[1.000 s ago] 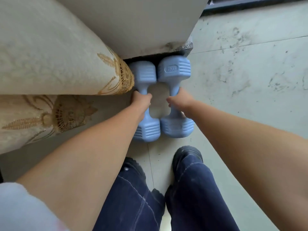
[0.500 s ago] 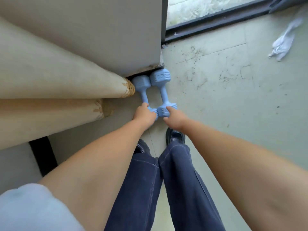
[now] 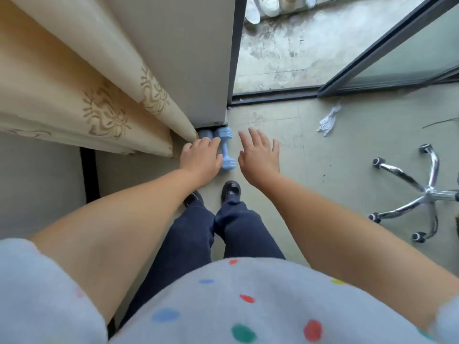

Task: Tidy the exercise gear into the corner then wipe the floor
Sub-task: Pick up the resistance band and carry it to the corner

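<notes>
2 light-blue dumbbells on the floor (image 3: 347,150), in the corner at the foot of the wall (image 3: 198,58), beside the curtain (image 3: 74,95) hem. Right dumbbell (image 3: 226,150) fully visible, lying lengthwise, far head against the wall base. Left dumbbell (image 3: 205,133) mostly hidden behind the left hand (image 3: 201,157); only its far head shows. Left hand palm down, fingers loosely together, holding nothing; contact with the dumbbell under it: cannot tell. Right hand (image 3: 258,157) in the air just right of the dumbbells, fingers spread apart, gripping nothing. White crumpled cloth (image 3: 327,120) on the floor near the door track (image 3: 273,95). Chrome chair base (image 3: 422,189) at the right edge. 2 black shoes (image 3: 231,191) below the dumbbells.
</notes>
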`<state>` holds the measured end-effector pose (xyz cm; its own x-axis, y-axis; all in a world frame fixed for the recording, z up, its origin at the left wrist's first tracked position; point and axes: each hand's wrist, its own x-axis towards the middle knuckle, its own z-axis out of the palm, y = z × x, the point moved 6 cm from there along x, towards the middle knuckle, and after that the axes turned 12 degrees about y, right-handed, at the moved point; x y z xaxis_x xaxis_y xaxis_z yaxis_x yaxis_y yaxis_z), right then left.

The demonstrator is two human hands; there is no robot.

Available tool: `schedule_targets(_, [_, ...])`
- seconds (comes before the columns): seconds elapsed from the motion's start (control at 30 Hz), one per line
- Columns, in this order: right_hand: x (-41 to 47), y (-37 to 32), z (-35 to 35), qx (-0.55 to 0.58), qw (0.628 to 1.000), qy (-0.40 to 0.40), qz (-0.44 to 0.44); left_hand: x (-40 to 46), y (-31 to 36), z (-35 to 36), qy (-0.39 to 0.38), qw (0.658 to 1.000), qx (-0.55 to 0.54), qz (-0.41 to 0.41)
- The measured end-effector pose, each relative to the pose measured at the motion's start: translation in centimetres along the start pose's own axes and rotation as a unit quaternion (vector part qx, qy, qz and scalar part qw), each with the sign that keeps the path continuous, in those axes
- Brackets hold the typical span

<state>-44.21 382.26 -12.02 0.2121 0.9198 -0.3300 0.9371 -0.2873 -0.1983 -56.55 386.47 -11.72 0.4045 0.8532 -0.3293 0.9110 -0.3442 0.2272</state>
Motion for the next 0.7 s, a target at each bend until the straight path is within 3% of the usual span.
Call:
schedule_targets(0.13, [-1.2,-2.7,-2.5,-0.028,0.994,-0.018,-0.102,-4.1,-1.2,-3.0,0.041,0.999,0.012,-0.032])
schedule_targets(0.3, [-2.1,-5.2,-2.9,-0.076,0.96,-0.062,-0.264,-9.8,-3.3,-4.0,0.082,0.97,-0.022,-0.229])
schedule_targets(0.4, [-3.3,-6.6,-3.2,-0.138,0.913,-0.071,-0.378,-14.4,-2.7,-2.9,0.125,0.919,-0.066,-0.369])
schedule_targets(0.57, [-9.6,-8.9,-2.2,-0.234,0.798,-0.086,-0.548,-25.5,2.7,2.3,0.141,0.835,-0.122,-0.518])
schedule_targets(0.7, [-19.6,-10.1,0.3,-0.269,0.679,-0.104,-0.675,-36.6,8.6,7.4,0.163,0.713,-0.182,-0.658])
